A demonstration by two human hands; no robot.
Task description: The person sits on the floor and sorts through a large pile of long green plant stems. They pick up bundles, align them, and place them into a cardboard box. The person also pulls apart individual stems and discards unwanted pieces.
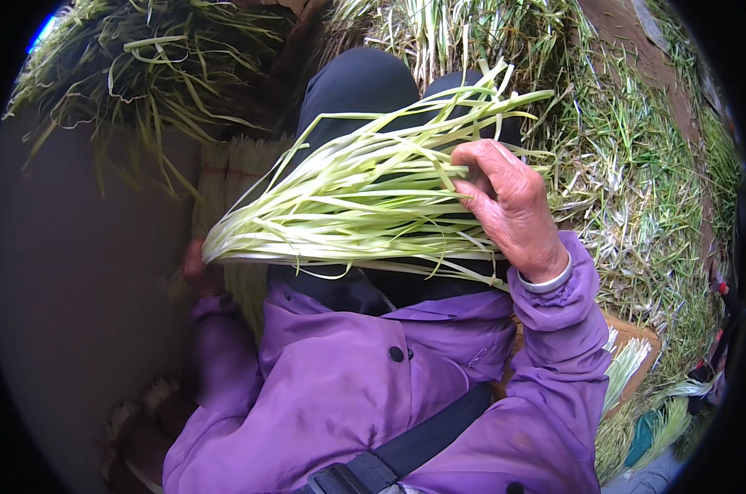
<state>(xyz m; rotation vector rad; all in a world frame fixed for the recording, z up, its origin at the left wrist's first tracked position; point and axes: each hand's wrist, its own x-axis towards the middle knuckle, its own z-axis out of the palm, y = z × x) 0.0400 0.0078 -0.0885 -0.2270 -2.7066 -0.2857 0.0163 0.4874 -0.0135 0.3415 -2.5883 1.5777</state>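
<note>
A loose bunch of pale yellow-green leafy stalks (360,204), like blanched chives, lies fanned out across my lap. My left hand (201,268) is closed around its gathered white end at the left, in shadow. At the right, the leaves spread apart toward my right hand (505,200). Thumb and forefinger of that hand come together at a leaf (447,170) near the loose tips. Whether they pinch one leaf or several is hard to make out. Under the bunch are my dark-trousered knees (360,86).
A heap of long green leaves (156,68) hangs over at the upper left. Banded bundles of pale stalks (227,176) stand below it. Cut leaves (632,185) litter the ground at the right. Trimmed stalks (626,364) rest on a brown board (648,336) by my right elbow.
</note>
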